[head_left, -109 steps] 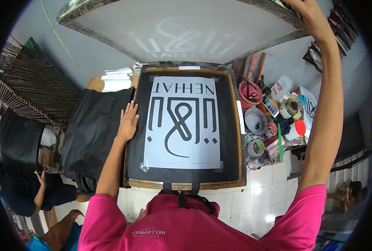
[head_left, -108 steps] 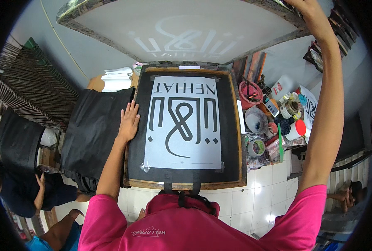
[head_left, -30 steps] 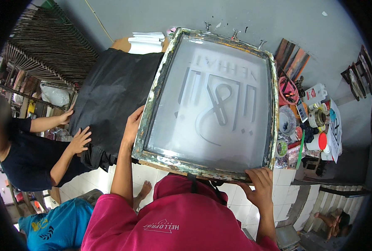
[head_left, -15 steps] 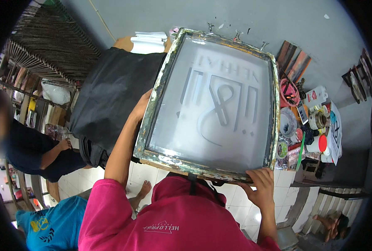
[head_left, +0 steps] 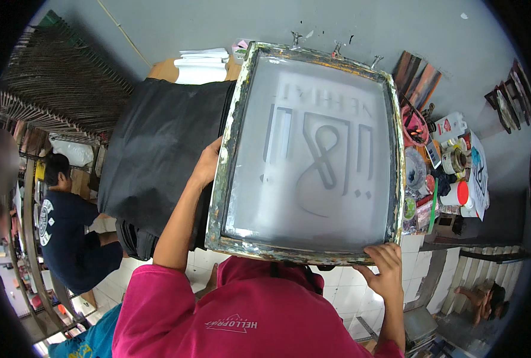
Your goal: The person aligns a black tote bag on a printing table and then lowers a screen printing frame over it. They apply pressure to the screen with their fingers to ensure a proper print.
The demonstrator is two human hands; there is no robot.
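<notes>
A silk-screen frame point(head_left: 313, 161) with pale translucent mesh fills the middle of the view. Its paint-stained rim surrounds a mesh bearing large stencilled shapes and a line of mirrored lettering. At the frame's left edge, my left hand point(head_left: 207, 164) grips the rim, with the fingertips hidden by it. My right hand point(head_left: 387, 268) holds the near right corner, fingers over the rim and thumb below it. Just left of the frame lies a thick pile of black fabric point(head_left: 164, 155), partly overlapped by my left forearm.
White folded sheets point(head_left: 201, 64) lie behind the fabric. Metal clamps point(head_left: 337, 49) stand beyond the frame's far edge. Right of it are a pink basket point(head_left: 414, 128), tubs and a red-lidded white jar point(head_left: 455, 194). A wire drying rack point(head_left: 56, 77) and people are at left.
The frame and both hands appear slightly farther right and lower, as the whole view shifts. At left, the person in the dark shirt has turned and now shows their back.
</notes>
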